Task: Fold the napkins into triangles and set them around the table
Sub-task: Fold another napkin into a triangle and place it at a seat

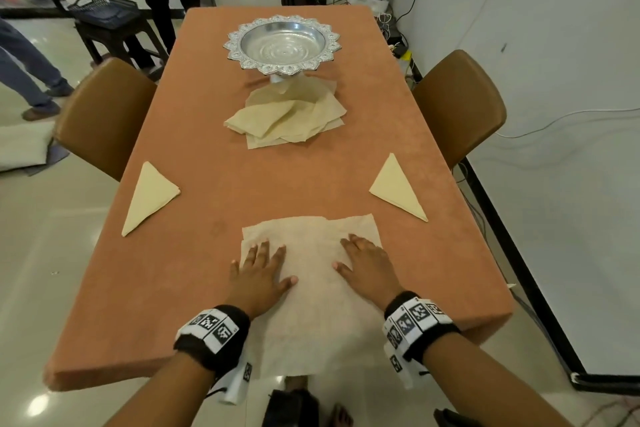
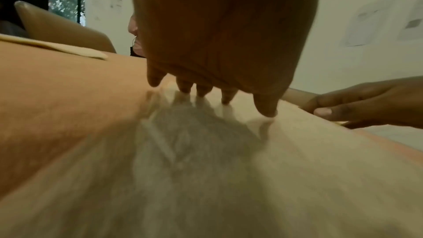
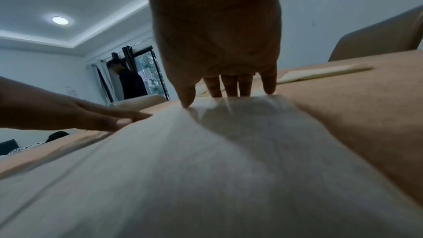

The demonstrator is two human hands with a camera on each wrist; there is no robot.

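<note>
An unfolded cream napkin [image 1: 311, 291] lies flat at the near edge of the table [image 1: 194, 288], its near end hanging over the rim. My left hand [image 1: 259, 270] presses on its left side with spread straight fingers. My right hand [image 1: 367, 263] lies flat on its right side. Both wrist views show the napkin [image 2: 206, 178] [image 3: 194, 169] under straight fingertips [image 2: 266, 109] [image 3: 231, 88]. A folded triangle napkin [image 1: 149, 196] sits at the left, another triangle [image 1: 398, 189] at the right. A loose pile of napkins [image 1: 291, 118] lies mid-table.
A silver scalloped bowl [image 1: 282, 43] stands on a foot behind the pile. Brown chairs flank the table at the left [image 1: 100, 114] and right [image 1: 460, 104]. People stand beyond the far left corner beside a dark stool with a basket [image 1: 104, 10]. Cables trail along the right wall.
</note>
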